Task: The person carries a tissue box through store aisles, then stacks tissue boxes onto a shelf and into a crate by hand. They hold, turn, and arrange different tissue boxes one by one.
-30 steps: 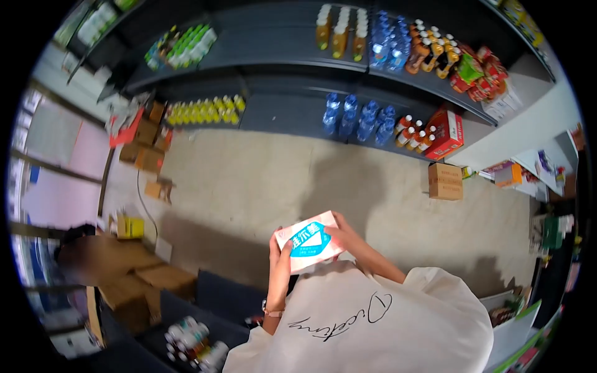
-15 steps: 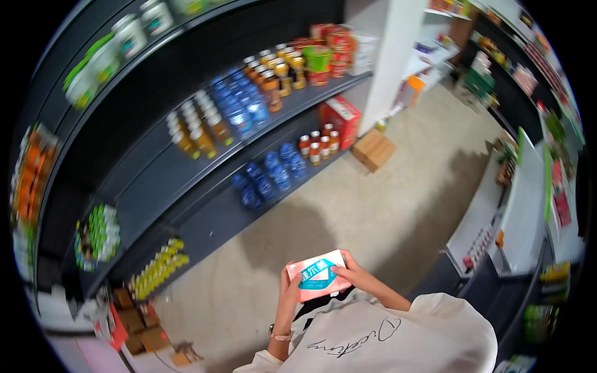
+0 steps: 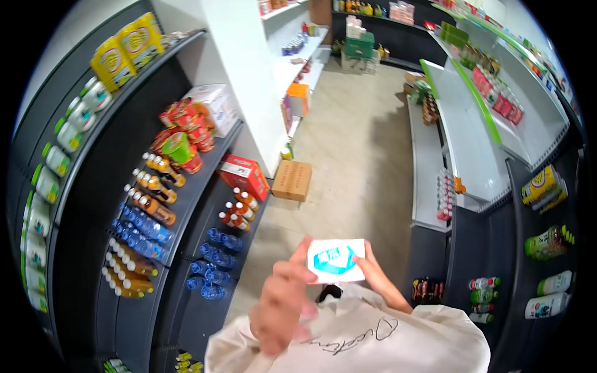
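A small flat box [image 3: 336,260], white with a bright blue label, is in front of my chest, its printed face turned up toward me. My right hand [image 3: 371,273] grips its right side, the thumb lying over the label. My left hand [image 3: 280,301], blurred by motion, is at the left of the box with its fingers apart. One fingertip is close to the left edge; whether it touches cannot be made out. The white shirt with dark script [image 3: 348,336] is just below both hands.
Dark shelves at left carry blue-wrapped bottles [image 3: 142,230], tea-coloured bottles [image 3: 127,267] and red noodle cups [image 3: 186,124]. A cardboard box [image 3: 292,180] sits on the floor by a white pillar [image 3: 239,74]. White shelving [image 3: 460,143] lines the right; a green crate [image 3: 359,46] stands farther back.
My view has turned right, bringing the aisle to the centre. My left hand has come off the box's left side and moved lower; the right hand still holds the box.
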Demonstrator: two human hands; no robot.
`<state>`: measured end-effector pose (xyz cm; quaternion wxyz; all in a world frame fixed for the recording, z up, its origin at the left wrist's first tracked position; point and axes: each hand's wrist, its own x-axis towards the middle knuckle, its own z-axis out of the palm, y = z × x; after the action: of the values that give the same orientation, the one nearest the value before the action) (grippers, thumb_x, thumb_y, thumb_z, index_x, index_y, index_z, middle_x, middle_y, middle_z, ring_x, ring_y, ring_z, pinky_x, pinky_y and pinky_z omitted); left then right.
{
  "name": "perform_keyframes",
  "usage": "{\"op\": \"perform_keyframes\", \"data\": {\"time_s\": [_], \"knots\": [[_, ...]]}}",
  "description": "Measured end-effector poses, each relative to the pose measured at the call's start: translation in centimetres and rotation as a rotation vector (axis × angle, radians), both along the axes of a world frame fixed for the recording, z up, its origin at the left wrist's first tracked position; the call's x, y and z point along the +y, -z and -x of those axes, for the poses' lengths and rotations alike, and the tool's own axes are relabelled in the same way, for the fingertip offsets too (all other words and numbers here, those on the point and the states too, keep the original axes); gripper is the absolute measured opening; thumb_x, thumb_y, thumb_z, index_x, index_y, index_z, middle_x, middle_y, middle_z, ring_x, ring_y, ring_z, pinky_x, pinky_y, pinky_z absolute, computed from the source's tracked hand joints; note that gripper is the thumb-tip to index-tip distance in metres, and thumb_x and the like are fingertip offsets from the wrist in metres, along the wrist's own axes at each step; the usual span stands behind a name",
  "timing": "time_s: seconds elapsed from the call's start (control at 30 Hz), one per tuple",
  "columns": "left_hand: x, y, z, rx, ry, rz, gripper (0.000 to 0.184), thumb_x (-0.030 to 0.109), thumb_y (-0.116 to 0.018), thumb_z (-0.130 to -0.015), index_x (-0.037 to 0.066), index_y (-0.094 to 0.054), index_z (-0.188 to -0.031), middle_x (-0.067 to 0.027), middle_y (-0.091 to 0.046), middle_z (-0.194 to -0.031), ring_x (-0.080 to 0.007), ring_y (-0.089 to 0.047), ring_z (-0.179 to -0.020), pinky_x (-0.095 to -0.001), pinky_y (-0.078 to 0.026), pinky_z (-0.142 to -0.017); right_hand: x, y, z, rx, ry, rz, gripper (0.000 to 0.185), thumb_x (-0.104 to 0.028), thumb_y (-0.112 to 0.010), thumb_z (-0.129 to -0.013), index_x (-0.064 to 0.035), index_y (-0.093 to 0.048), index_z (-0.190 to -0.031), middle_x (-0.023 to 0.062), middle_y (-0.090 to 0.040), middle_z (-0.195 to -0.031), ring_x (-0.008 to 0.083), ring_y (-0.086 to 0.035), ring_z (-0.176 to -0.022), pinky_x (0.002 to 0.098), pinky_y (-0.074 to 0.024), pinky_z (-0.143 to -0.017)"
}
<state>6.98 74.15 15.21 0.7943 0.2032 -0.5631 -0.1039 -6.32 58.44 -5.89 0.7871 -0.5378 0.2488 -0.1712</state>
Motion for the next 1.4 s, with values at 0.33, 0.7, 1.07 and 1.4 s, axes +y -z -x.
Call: {"op": "perform_keyframes", "data": {"time_s": [0.33, 0.7, 1.07, 1.4], "knots": [[-12.0, -7.5, 1.2, 0.278, 0.163, -0.056, 0.015, 0.036, -0.070, -0.080, 0.032, -0.070, -0.094, 0.0055, -0.057, -0.112, -0.0292, -0.039, -0.124, -0.0678, -0.007, -0.107, -11.2, -0.2, -2.2, 0.061, 0.311, -0.044, 0.040, -0.014, -0.046, -0.092, -0.0115, -0.030, -0.129, 0.0109, -0.050, -0.107, 0.0176, -0.061, -0.078, 0.0291, -0.0516, -0.050], [-29.8, -7.7, -14.3, 0.166, 0.440, -0.063, 0.008, 0.032, -0.071, -0.079, 0.031, -0.071, -0.088, 0.0085, -0.056, -0.113, -0.0261, -0.039, -0.123, -0.0663, -0.013, -0.107, -23.9, -1.4, -14.9, 0.118, 0.411, -0.030, 0.045, -0.017, -0.049, -0.092, -0.0077, -0.029, -0.131, 0.0124, -0.051, -0.115, 0.0169, -0.052, -0.105, 0.0279, -0.0467, -0.083], [-42.6, -7.7, -28.6, 0.295, 0.455, -0.277, 0.004, 0.029, -0.073, -0.078, 0.031, -0.071, -0.080, 0.0093, -0.059, -0.100, -0.0246, -0.045, -0.116, -0.0635, -0.022, -0.102, -39.0, -4.1, -29.1, 0.080, 0.461, -0.160, 0.053, -0.018, -0.052, -0.091, -0.0061, -0.025, -0.134, 0.0160, -0.051, -0.119, 0.0184, -0.051, -0.107, 0.0295, -0.0435, -0.089], [-57.4, -6.1, -38.8, 0.132, 0.574, -0.274, 0.008, 0.029, -0.071, -0.080, 0.027, -0.071, -0.088, 0.0061, -0.055, -0.117, -0.0258, -0.037, -0.124, -0.0624, -0.018, -0.105, -49.8, 0.3, -36.5, 0.130, 0.497, -0.239, 0.051, -0.017, -0.051, -0.092, -0.0067, -0.023, -0.134, 0.0160, -0.054, -0.111, 0.0187, -0.061, -0.088, 0.0289, -0.0536, -0.059]]}}
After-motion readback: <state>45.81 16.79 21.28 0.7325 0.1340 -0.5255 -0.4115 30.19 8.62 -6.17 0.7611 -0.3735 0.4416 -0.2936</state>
